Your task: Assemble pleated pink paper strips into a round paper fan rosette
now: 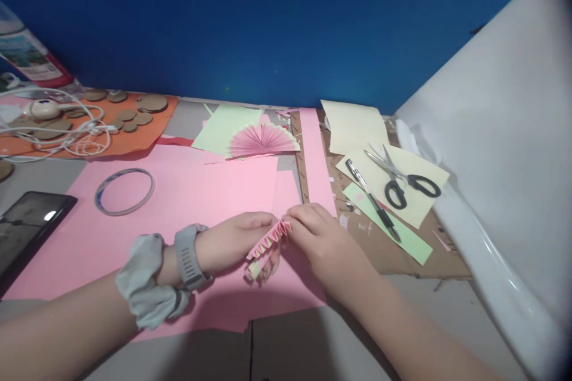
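A pleated strip of pink paper with pale yellow-green edges (pixel 269 240) is between my two hands, above large pink sheets (pixel 192 184). My left hand (pixel 243 239), with a grey watch and a pale scrunchie on its wrist, is closed around the strip from below. My right hand (pixel 319 241) pinches its upper right end. Fingers hide part of the folds. Behind my hands, an opened pink paper fan (pixel 263 141) with a scalloped pale edge lies partly over a light green sheet (pixel 227 125).
Scissors (pixel 397 181) and a pen (pixel 375 202) lie on paper over cardboard at right. A tape roll (pixel 125 191), phone (pixel 33 232), white cable (pixel 84 125) and cardboard discs (pixel 152 102) are at left. A blue wall (pixel 268 24) stands behind.
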`<act>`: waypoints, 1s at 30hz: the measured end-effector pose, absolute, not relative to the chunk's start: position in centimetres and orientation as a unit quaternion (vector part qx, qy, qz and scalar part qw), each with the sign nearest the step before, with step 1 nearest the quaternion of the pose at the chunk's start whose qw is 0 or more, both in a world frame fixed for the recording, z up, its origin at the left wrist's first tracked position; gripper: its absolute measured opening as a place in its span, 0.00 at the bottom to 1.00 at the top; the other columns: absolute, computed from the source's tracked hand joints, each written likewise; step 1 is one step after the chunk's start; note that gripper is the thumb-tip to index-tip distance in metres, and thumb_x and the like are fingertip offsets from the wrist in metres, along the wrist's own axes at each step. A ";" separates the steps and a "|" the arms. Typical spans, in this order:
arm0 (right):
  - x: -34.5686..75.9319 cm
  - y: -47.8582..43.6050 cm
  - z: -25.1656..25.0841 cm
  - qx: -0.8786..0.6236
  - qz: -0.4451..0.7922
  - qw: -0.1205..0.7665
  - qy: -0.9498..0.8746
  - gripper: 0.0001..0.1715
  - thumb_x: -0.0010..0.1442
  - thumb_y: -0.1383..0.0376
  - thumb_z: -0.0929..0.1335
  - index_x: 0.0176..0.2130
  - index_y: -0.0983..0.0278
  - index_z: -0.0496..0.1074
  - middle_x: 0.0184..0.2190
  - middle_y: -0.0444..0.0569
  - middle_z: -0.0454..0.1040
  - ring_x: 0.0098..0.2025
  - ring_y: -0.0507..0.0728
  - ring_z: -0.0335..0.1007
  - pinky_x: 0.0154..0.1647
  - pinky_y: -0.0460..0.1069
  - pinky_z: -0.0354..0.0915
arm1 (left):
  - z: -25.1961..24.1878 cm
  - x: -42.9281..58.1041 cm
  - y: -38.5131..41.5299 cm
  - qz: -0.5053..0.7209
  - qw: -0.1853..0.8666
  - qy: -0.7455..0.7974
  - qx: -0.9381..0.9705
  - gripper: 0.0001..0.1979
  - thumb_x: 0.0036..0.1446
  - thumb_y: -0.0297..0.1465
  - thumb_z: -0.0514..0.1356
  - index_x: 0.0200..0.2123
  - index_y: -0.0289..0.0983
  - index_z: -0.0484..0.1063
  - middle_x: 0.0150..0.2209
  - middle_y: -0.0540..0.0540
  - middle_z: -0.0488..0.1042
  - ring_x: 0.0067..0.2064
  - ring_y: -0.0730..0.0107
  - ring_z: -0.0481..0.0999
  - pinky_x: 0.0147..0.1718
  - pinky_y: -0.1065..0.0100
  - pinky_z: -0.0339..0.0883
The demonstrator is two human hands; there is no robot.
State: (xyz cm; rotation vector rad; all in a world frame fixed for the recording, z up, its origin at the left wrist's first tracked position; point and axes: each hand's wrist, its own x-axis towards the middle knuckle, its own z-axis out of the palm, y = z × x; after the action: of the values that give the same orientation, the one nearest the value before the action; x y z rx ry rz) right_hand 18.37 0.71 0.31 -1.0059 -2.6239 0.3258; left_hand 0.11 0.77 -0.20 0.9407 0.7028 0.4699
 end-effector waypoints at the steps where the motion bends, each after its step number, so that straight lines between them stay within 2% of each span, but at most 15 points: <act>1: 18.4 0.8 0.4 -0.348 0.116 0.148 -0.918 0.12 0.62 0.73 0.57 0.37 0.67 0.67 0.37 0.54 0.67 0.39 0.58 0.57 0.39 0.52 0.60 | -0.2 0.0 0.9 0.216 0.811 0.325 0.435 0.16 0.58 0.39 0.52 0.23 0.34 0.62 0.17 0.50 0.67 0.17 0.76 0.65 0.18 0.72 0.61; 8: 18.2 0.9 0.6 -0.335 0.091 0.087 -0.934 0.08 0.60 0.74 0.60 0.38 0.68 0.66 0.37 0.53 0.67 0.37 0.57 0.57 0.38 0.51 0.60 | -0.1 -0.6 1.3 0.184 0.840 0.309 0.408 0.16 0.59 0.34 0.48 0.22 0.33 0.63 0.19 0.49 0.64 0.20 0.76 0.64 0.21 0.69 0.62; 15: 18.0 0.8 0.4 -0.344 0.071 0.086 -0.932 0.08 0.60 0.73 0.60 0.38 0.66 0.66 0.37 0.51 0.66 0.35 0.56 0.58 0.34 0.49 0.59 | 0.2 -0.7 1.6 0.162 0.858 0.307 0.378 0.15 0.57 0.31 0.49 0.19 0.34 0.61 0.19 0.51 0.61 0.18 0.77 0.60 0.21 0.70 0.60; 19: 17.9 0.8 0.4 -0.359 0.074 0.081 -0.927 0.08 0.60 0.73 0.60 0.39 0.66 0.66 0.36 0.51 0.66 0.36 0.56 0.59 0.33 0.49 0.58 | 0.1 -0.7 1.8 0.138 0.870 0.314 0.354 0.22 0.59 0.36 0.44 0.21 0.30 0.67 0.19 0.45 0.66 0.22 0.72 0.67 0.24 0.68 0.63; 22: 18.0 1.0 0.3 -0.383 0.123 0.086 -0.911 0.07 0.61 0.71 0.59 0.36 0.65 0.66 0.34 0.50 0.66 0.35 0.55 0.59 0.32 0.48 0.58 | -0.2 -0.8 2.0 0.112 0.888 0.299 0.330 0.26 0.59 0.38 0.41 0.24 0.27 0.70 0.21 0.41 0.70 0.23 0.69 0.70 0.26 0.67 0.66; 26: 18.1 1.2 0.0 -0.406 0.199 0.129 -0.883 0.07 0.63 0.67 0.60 0.34 0.65 0.65 0.33 0.49 0.65 0.35 0.54 0.61 0.35 0.48 0.60 | -0.4 -1.0 2.0 0.121 0.910 0.252 0.305 0.23 0.58 0.36 0.41 0.29 0.27 0.70 0.26 0.41 0.72 0.22 0.71 0.71 0.25 0.66 0.68; 30: 18.1 1.3 -0.1 -0.405 0.219 0.151 -0.875 0.05 0.62 0.68 0.60 0.34 0.65 0.64 0.33 0.49 0.65 0.35 0.54 0.61 0.35 0.48 0.60 | -0.2 -1.1 1.9 0.116 0.914 0.237 0.309 0.17 0.56 0.34 0.44 0.32 0.30 0.68 0.28 0.42 0.72 0.20 0.72 0.70 0.21 0.69 0.67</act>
State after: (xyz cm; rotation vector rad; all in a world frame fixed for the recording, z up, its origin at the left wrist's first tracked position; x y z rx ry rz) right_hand 18.12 1.26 -0.15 -1.1641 -2.5113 0.6285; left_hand -1.10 1.89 -0.22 0.6363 0.4885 0.2389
